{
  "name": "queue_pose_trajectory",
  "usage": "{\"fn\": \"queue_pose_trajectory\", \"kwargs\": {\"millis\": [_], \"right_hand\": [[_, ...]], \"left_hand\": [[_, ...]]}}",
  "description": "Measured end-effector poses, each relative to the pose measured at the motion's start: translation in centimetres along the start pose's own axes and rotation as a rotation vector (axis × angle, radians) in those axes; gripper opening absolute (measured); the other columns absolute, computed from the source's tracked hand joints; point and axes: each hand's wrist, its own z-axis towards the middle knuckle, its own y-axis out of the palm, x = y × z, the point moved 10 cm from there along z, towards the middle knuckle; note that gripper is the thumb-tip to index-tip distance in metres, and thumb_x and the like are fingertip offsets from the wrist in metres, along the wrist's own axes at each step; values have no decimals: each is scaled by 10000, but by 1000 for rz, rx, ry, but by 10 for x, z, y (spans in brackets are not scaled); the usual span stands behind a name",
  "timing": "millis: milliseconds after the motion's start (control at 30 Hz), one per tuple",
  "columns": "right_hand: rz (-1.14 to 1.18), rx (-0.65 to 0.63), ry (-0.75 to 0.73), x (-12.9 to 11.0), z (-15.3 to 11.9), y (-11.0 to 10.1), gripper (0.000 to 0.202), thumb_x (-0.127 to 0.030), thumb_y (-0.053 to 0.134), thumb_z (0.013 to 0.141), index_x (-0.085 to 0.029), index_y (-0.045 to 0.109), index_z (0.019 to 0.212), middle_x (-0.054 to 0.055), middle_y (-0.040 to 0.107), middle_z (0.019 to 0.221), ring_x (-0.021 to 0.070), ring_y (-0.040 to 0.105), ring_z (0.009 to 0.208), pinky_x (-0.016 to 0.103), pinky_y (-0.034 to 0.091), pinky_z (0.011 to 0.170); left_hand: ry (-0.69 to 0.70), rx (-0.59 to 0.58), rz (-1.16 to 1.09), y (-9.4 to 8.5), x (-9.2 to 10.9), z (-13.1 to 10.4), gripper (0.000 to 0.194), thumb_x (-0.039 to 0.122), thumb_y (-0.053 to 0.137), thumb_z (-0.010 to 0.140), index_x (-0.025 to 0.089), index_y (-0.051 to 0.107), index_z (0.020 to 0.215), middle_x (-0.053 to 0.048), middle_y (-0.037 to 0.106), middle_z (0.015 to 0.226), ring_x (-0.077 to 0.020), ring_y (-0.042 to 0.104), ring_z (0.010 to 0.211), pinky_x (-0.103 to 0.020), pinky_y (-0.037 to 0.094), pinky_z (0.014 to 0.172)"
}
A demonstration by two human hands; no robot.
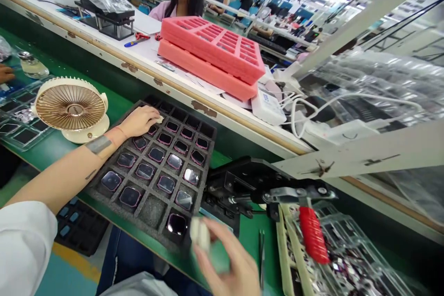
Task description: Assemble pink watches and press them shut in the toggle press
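A dark grey foam tray (151,210) lies tilted across the bench, with rows of square slots. Many slots hold rounded-square watch cases (130,196) with pinkish rims and dark, glossy faces. My left hand (140,121) reaches over the tray's far left part, palm down. Its fingers are bent together at a slot, with a pale finger cot at the tip; whatever they grip is hidden. My right hand (231,259) is beside the tray's near right corner, close to a watch case (176,224). Its fingertips wear whitish cots and curve towards each other, smeared by motion.
A cream fan (72,108) stands left of the tray. Right of it are a black clamp fixture with a red handle (314,236), tweezers (261,259) and clear plastic trays (357,249). Pink foam trays (208,64) sit on the raised shelf; a person sits behind.
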Motion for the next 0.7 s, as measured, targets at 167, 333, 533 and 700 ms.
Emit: {"fn": "queue_pose_trajectory", "kwargs": {"millis": [167,333,533,700], "right_hand": [[-110,32,-168,-82,199,59,377,-342,618,1041,-250,691,1398,133,757,1345,322,756,1188,464,624,1078],[-440,25,86,-61,330,90,402,-282,569,1090,-167,634,1470,203,731,1382,357,712,1267,476,552,1122],[-390,-4,117,-36,369,101,373,-152,656,1015,-218,728,1374,135,756,1403,308,687,1327,414,523,1161],[-368,101,241,-6,370,82,429,-220,654,994,-236,729,1416,133,750,1405,345,672,1315,505,504,1173]], "left_hand": [[-6,0,-45,0,-4,0,392,297,493,1114,184,805,1323,-119,768,1428,-308,653,1369,-519,474,1257],[4,11,-54,0,-6,-1,390,304,500,1118,189,810,1324,-115,770,1429,-306,653,1374,-517,479,1255],[18,36,-45,-2,-10,0,378,292,520,1111,198,799,1349,-119,767,1453,-298,668,1380,-507,510,1233],[35,38,-72,-1,-13,1,367,287,539,1102,198,802,1343,-117,771,1455,-296,678,1378,-508,521,1234]]}}
